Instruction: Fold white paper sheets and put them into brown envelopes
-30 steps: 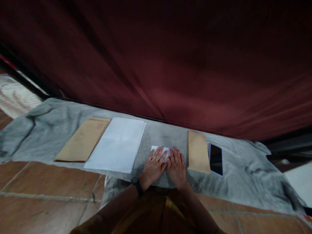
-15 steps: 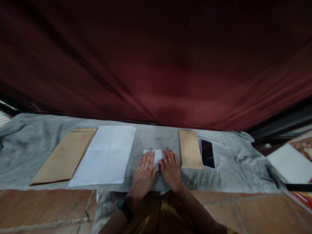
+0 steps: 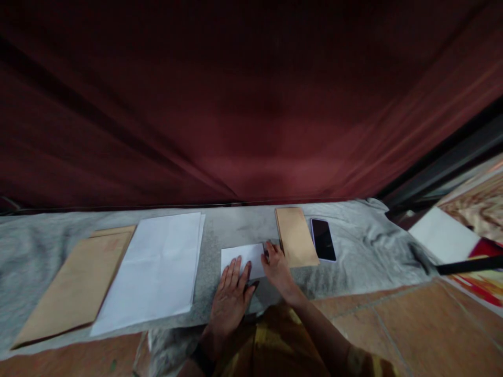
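A small folded white paper (image 3: 254, 255) lies on the grey cloth in front of me. My left hand (image 3: 230, 298) rests on its lower left part, palm down with the fingers stretched out. At the paper's right edge, my right hand (image 3: 278, 269) has its fingers bent in and the thumb against the edge, as in a pinch; the grip itself is partly hidden. Just right of that hand sits a stack of small brown envelopes (image 3: 296, 238).
Large white sheets (image 3: 157, 267) lie to the left, with large brown envelopes (image 3: 74, 283) beyond them. A phone (image 3: 323, 240) is beside the small envelopes. The grey cloth (image 3: 361, 246) covers the narrow surface, and a dark red curtain (image 3: 251, 120) hangs behind it.
My right hand has gone from lying flat on the paper to curled fingers at its right edge. More of the paper shows, slightly tilted. The view has shifted and turned a little.
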Tool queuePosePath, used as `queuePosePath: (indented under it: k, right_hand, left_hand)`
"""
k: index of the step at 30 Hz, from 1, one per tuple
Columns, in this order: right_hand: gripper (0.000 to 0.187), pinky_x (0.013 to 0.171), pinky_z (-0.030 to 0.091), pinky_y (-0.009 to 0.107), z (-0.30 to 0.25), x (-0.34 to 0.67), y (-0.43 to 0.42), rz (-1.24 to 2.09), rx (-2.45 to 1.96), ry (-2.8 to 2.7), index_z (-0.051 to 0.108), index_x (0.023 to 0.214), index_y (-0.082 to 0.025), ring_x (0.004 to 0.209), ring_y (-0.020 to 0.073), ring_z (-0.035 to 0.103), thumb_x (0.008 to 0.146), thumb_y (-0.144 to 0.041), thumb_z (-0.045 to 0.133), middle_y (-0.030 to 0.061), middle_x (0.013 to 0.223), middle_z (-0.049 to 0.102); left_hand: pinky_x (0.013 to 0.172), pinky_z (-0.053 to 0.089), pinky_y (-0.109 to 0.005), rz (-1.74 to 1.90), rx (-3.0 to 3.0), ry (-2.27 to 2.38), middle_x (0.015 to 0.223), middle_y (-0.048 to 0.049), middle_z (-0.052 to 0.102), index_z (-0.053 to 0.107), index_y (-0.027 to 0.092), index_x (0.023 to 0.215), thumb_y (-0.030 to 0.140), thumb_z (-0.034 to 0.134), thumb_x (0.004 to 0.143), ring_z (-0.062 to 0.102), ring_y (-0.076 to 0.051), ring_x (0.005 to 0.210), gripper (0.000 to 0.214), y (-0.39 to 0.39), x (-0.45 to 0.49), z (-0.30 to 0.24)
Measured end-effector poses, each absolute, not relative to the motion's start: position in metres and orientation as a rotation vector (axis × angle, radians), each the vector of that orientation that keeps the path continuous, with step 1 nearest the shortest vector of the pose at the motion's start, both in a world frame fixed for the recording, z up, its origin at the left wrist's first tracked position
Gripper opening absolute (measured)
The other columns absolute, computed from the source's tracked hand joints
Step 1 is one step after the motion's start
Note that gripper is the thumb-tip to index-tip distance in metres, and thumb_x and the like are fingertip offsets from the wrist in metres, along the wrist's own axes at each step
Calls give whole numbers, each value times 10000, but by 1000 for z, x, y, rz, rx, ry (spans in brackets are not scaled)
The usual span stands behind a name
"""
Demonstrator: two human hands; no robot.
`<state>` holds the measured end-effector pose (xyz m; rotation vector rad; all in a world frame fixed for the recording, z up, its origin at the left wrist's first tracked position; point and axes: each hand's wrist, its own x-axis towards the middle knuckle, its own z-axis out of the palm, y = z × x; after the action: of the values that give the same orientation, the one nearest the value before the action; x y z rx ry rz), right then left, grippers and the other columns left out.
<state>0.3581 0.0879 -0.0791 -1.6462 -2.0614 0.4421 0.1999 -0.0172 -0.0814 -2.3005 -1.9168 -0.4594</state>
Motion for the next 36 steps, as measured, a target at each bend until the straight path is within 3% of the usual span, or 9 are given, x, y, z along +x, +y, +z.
queuePosePath:
  k: [6,9,11,16,20,23,26,30,36]
  right_hand:
    - [346,798,512,283,-63,355,94,845,-1793,-1929,663,1222,-174,884,209,701,906,-214,528,88,1011,743]
    - [201,645,473,250,-58,353,91,953,-1716,-1869,733,942,-176,707,184,664,886,-225,546,36,782,714]
    - [227,594,454,243,-52,353,87,967,-1665,-1875,726,809,-179,637,170,630,902,-240,529,19,690,676]
    - [322,687,519,246,-16,351,67,704,-1348,-1901,743,1080,-207,743,170,663,984,-266,442,51,903,712]
    - [391,847,559,273,21,341,45,609,-1173,-2087,630,1337,-225,940,189,675,1009,-256,421,73,1104,692]
    - [441,1009,535,322,29,333,33,615,-1070,-2192,558,1419,-207,1148,210,627,991,-261,472,85,1279,649]
    - [414,1094,492,346,15,333,28,599,-1031,-2226,591,1393,-227,1247,208,587,990,-268,504,71,1361,625]
    - [374,1084,503,379,-21,344,32,549,-1152,-2185,648,1325,-254,1231,197,605,999,-205,474,59,1350,644]
    - [420,1116,480,403,-52,346,40,457,-1158,-2258,611,1384,-224,1319,203,557,1007,-166,434,69,1419,619]
  left_hand:
    - [1198,373,-512,-496,-2306,-1921,1635,-167,344,373,176,1560,395,504,999,302,-304,1524,617,-17,200,-82]
    - [1205,364,-526,-591,-2331,-1952,1629,-161,361,384,181,1554,396,504,1002,310,-302,1520,604,-18,199,-84]
    - [1202,373,-531,-758,-2339,-2029,1626,-145,373,382,193,1555,388,468,1019,323,-290,1515,576,-17,200,-81]
    - [1182,421,-477,-1545,-2103,-2496,1595,-97,438,390,245,1553,410,393,1043,430,-240,1461,536,-6,212,-47]
    - [1144,463,-426,-2174,-1791,-2784,1512,-93,548,534,224,1451,470,409,1022,521,-238,1393,509,7,221,-8]
    - [1077,515,-409,-2440,-1438,-2851,1370,-112,663,661,186,1265,494,482,963,623,-247,1274,467,14,216,-3]
    - [942,580,-414,-2530,-1135,-2881,1166,-124,747,692,161,1112,532,562,873,719,-254,1064,461,19,201,-21]
    - [750,606,-418,-2369,-1156,-2956,910,-110,771,681,129,1037,544,587,790,742,-256,798,492,21,179,-50]
    - [875,559,-429,-2044,-1262,-2930,957,-85,769,693,195,977,350,616,761,714,-275,912,277,29,162,-62]
